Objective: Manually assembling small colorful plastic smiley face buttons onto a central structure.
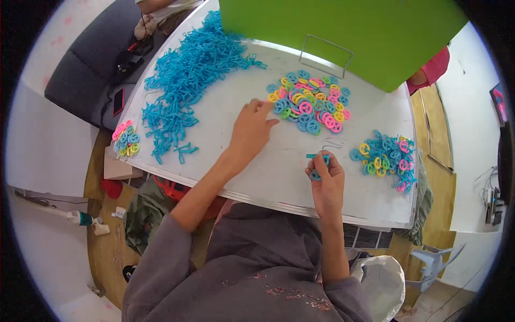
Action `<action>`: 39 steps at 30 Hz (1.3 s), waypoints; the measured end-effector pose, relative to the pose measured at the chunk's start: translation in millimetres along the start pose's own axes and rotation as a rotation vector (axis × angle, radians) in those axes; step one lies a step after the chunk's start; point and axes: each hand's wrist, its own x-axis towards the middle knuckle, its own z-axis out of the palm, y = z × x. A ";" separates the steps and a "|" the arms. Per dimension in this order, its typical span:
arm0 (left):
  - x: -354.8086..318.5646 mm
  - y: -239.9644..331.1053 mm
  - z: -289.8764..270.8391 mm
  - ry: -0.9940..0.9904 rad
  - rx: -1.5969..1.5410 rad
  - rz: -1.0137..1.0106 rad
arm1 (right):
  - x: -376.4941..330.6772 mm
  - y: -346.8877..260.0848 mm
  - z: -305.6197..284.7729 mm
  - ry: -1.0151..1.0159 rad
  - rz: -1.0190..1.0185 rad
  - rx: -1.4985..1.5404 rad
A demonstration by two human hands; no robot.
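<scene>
Seated at a white surface (257,161), you reached your left hand (251,127) forward, fingers spread apart and flat, fingertips touching the near edge of a central pile of plastic rings (311,101) in blue, pink, yellow and green. That hand gripped nothing.

Your right hand (325,177) was drawn in close to your body, its fingers clamped together on a small teal piece (317,156), with a blue ring (315,175) pinched lower in the same grip. The piece sat just above the near edge of the surface, well apart from the central pile.

To the right of that hand lay a second heap of rings (387,155), mostly blue with yellow, pink and green among them. A thin bent wire (333,144) rested on the surface between the two piles.

Across the far left of the surface sprawled a large mass of blue plastic strips (188,75), running from the far edge down toward you. A smaller cluster of pastel rings (125,138) sat at the left edge. A green board (343,32) stood at the far side, with a wire frame (326,53) in front of it.
</scene>
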 end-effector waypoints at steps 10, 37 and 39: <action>11.1 -8.6 1.4 -0.114 -0.222 -0.076 | 3.2 -1.7 -19.2 0.012 -0.116 -0.364; -55.5 63.1 -8.6 -0.307 -1.117 -0.486 | 5.5 4.6 -22.2 -0.055 -0.084 -0.529; -54.9 62.8 -9.4 -0.319 -1.110 -0.468 | 7.0 3.2 -24.6 -0.115 -0.025 -0.471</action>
